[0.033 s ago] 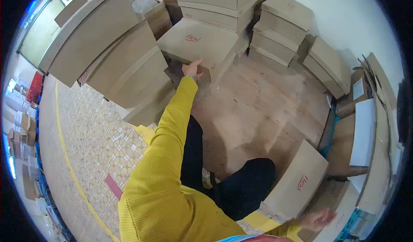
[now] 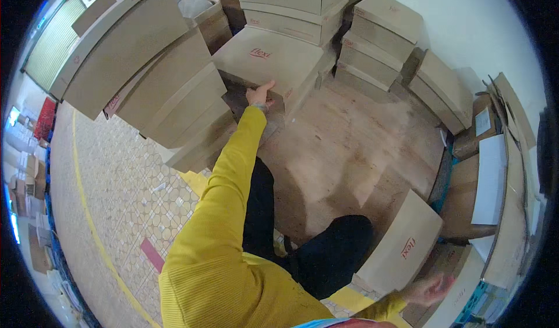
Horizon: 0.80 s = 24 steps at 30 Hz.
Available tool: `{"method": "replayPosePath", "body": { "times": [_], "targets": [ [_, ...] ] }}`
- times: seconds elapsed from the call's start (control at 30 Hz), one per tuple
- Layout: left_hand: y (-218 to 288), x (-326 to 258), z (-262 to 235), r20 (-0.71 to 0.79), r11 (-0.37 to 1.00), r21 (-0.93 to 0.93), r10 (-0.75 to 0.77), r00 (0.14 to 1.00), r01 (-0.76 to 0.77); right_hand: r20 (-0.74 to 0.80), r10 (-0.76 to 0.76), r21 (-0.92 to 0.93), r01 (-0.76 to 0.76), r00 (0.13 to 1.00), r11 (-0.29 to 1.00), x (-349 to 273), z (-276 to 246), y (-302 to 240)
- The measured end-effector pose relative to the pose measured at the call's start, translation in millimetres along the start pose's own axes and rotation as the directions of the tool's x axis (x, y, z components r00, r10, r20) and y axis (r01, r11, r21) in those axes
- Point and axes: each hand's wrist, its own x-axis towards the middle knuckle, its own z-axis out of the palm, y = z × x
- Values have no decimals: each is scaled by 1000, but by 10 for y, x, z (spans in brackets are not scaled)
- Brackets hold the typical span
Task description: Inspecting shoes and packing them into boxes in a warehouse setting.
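My left hand reaches forward to the front edge of a closed cardboard box with red print on its lid. Its thumb lies along the top edge and the other fingers curl around the front, where a dark gap shows below. At the lower right, my right hand hovers beside another closed cardboard box; a long pale box lies just past it. Motion blurs its half-bent fingers, and I see no object in them.
Stacked boxes lean close on the left of my arm. More box stacks stand along the back wall. Flattened cardboard and a white sheet stand at the right. My knees are over the brown floor.
My right hand has moved slightly up and away from the lower edge. My left hand keeps its place on the box edge.
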Motion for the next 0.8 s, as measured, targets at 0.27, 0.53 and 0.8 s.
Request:
{"method": "replayPosePath", "body": {
  "times": [0.27,0.53,0.8],
  "targets": [
    [-129,-374,-1170,337,995,-96,3,941,31,716,-184,209,45,674,977,-1245,1480,-1697],
    [-827,-996,-1333,684,998,-53,58,727,-30,871,-451,310,493,194,813,-2321,1939,-1926],
    [-750,-979,-1079,782,989,107,-19,623,-104,873,-441,381,272,211,884,-2521,1864,-1883]
  ]
}}
